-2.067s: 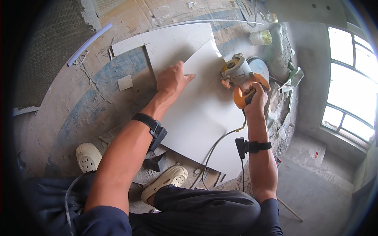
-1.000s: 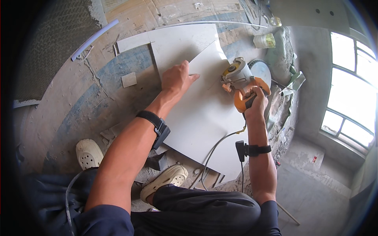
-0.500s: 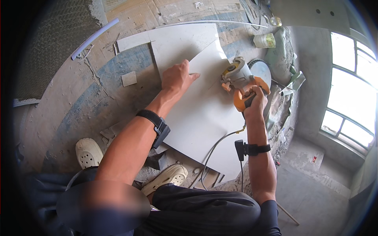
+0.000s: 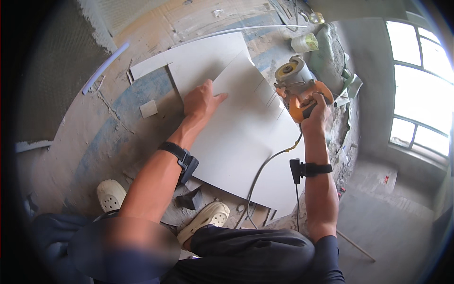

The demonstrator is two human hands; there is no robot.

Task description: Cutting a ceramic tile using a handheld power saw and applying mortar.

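Note:
My right hand (image 4: 318, 111) is wrapped around the orange handle of a grey-and-orange corded tile saw (image 4: 297, 78), held beyond the right edge of a large white tile (image 4: 236, 137). The blade cannot be made out from here. Short dark lines mark the tile near that right edge. At the tile's upper left corner, my left hand (image 4: 202, 100) grips the edge, thumb on top and the other fingers partly hidden. Beneath and behind lies another white tile piece (image 4: 208, 54). The saw's dark cord (image 4: 260, 173) runs down across the large tile.
A small square offcut (image 4: 148, 109) lies on the dusty floor at left, near a pale purple strip (image 4: 105, 67). A pale green tub (image 4: 305, 43) and crumpled sheeting (image 4: 350, 87) lie at right. My cream clogs (image 4: 208, 218) stand at the tile's near side; a dark block (image 4: 190, 199) sits there.
The saw in my right hand has shifted right, off the tile, baring the marks by its edge. My left hand keeps its place on the tile. The whole view has shifted slightly.

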